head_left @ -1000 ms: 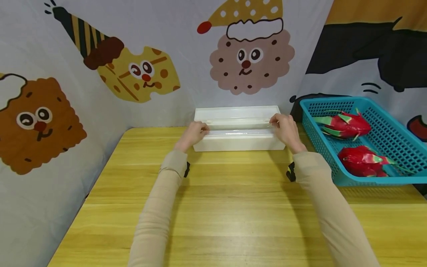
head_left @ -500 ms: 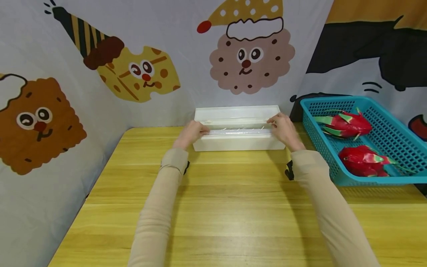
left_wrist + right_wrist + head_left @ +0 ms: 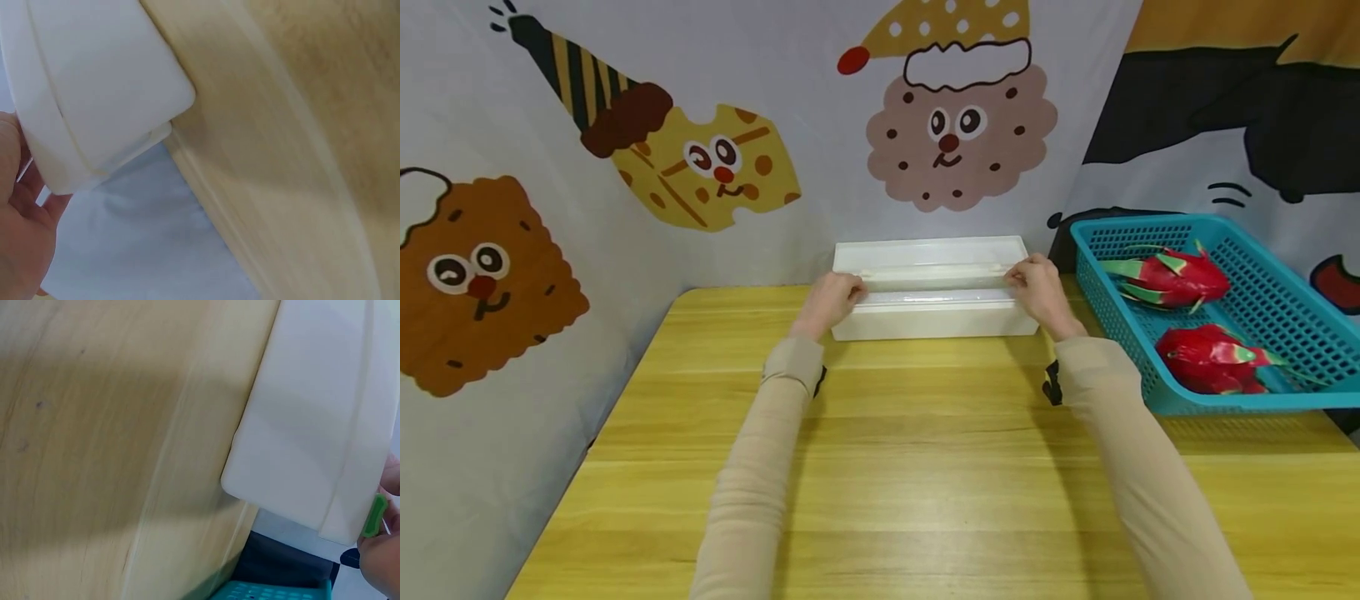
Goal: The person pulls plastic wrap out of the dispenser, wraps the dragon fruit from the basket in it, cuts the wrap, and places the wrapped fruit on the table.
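White plastic, probably light, stiff and slippery: the cling-film dispenser (image 3: 936,322) sits at the back of the yellow wood-grain table (image 3: 936,467), lid raised, best held at its ends. Left hand (image 3: 830,302) and right hand (image 3: 1042,295) curl around those top end corners, fingers bent in; cannot tell whether they also pinch the glossy film (image 3: 936,297) showing inside. Cartoon-printed cloth (image 3: 827,108) hangs behind; teal basket (image 3: 1255,405) at right holds two red dragon fruits (image 3: 1206,358).

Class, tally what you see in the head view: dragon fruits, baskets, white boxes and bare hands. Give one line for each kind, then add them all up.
Dragon fruits: 2
Basket: 1
White box: 1
Hands, left hand and right hand: 2
Total: 6
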A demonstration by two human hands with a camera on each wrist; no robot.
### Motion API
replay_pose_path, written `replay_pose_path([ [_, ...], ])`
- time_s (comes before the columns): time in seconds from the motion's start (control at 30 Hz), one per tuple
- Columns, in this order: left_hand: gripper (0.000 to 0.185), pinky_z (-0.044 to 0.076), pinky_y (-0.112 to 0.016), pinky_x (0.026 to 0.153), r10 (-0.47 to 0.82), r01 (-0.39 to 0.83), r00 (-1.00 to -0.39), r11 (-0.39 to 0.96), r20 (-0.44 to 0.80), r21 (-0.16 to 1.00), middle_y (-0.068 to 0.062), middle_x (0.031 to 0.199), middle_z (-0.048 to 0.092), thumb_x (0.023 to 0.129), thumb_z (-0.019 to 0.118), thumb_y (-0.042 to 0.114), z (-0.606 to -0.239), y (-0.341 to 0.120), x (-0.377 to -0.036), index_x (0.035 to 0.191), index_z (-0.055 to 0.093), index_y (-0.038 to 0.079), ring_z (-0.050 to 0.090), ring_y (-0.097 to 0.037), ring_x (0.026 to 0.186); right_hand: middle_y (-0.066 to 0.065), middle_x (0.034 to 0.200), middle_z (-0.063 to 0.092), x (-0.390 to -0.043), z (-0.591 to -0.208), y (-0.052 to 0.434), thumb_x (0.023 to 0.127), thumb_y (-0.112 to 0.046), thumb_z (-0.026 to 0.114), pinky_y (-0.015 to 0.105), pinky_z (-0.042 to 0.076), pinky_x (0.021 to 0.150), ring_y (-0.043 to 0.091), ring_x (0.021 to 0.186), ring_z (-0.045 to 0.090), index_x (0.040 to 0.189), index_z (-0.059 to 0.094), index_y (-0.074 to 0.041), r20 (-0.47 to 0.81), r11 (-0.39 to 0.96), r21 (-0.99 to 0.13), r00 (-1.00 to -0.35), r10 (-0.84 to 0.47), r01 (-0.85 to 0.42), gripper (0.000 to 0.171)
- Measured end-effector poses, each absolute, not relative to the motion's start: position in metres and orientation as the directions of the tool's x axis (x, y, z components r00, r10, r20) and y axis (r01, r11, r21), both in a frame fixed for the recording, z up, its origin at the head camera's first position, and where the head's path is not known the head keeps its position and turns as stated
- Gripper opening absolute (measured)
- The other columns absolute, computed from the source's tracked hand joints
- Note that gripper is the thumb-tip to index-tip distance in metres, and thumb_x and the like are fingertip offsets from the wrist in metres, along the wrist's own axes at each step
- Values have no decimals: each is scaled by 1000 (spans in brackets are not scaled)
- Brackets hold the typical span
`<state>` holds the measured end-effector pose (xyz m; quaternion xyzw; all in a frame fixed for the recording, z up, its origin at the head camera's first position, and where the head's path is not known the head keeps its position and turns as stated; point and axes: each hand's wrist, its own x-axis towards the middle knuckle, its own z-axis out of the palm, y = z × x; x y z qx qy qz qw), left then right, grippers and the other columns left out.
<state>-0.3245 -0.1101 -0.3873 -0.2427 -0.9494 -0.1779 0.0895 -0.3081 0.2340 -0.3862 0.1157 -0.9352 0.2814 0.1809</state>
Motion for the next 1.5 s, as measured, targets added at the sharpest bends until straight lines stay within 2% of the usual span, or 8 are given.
replay_pose_path([
  [0.23,21,56,-34,75,360,461,-881,799,305,387,-13,98,73,96,54,13,-390,-110,-323,103,71,3,68,-23,80,28,98,66,-306,-383,235,94,-6,57,48,50,78,40,93,60,95,69,7,382,762,-583,-923,-51,-284,18],
  [0.4,21,56,-35,84,291,427,-900,737,324,523,-15,103,72,96,54,13,-389,-109,-322,104,70,2,68,-26,92,26,102,69,-306,-380,235,97,-14,54,37,46,73,36,94,61,101,69,5,331,727,-650,-944,8,-222,24],
  [0.47,20,55,-37,87,263,413,-908,690,326,594,-16,104,71,96,55,12,-389,-108,-322,104,69,1,67,-28,96,25,104,69,-305,-379,235,98,-16,52,35,46,75,34,95,61,103,68,4,309,712,-672,-951,19,-204,26],
  [0.57,20,56,-38,88,237,407,-912,620,334,671,-18,104,70,96,56,12,-390,-108,-322,104,68,-1,67,-30,98,24,105,68,-305,-378,236,99,-18,51,33,47,77,32,94,61,104,67,3,294,689,-700,-955,36,-190,27],
  [0.67,21,56,-38,87,219,401,-916,570,337,717,-19,103,69,97,54,14,-391,-108,-323,105,66,-1,68,-30,97,24,102,68,-305,-377,236,99,-18,50,25,47,74,29,92,62,103,67,3,305,673,-715,-951,55,-190,28],
  [0.83,23,55,-39,87,197,385,-923,523,332,760,-19,103,67,98,52,15,-391,-107,-323,107,65,-1,65,-30,96,23,100,68,-305,-374,236,99,-20,50,16,42,68,25,87,61,103,67,2,308,658,-732,-947,90,-175,28],
  [1.17,20,56,-40,83,156,399,-915,467,371,789,-21,99,67,96,55,13,-383,-107,-323,104,66,-3,65,-32,90,20,104,66,-304,-363,234,100,-20,47,21,45,75,26,94,60,107,65,0,277,619,-773,-952,132,-140,28],
  [1.5,25,55,-38,83,130,394,-916,455,378,798,-18,103,68,97,55,17,-374,-109,-322,108,66,-2,65,-31,92,22,104,67,-301,-353,233,99,-20,48,14,44,72,27,93,62,108,66,1,331,619,-764,-934,135,-182,29],
])
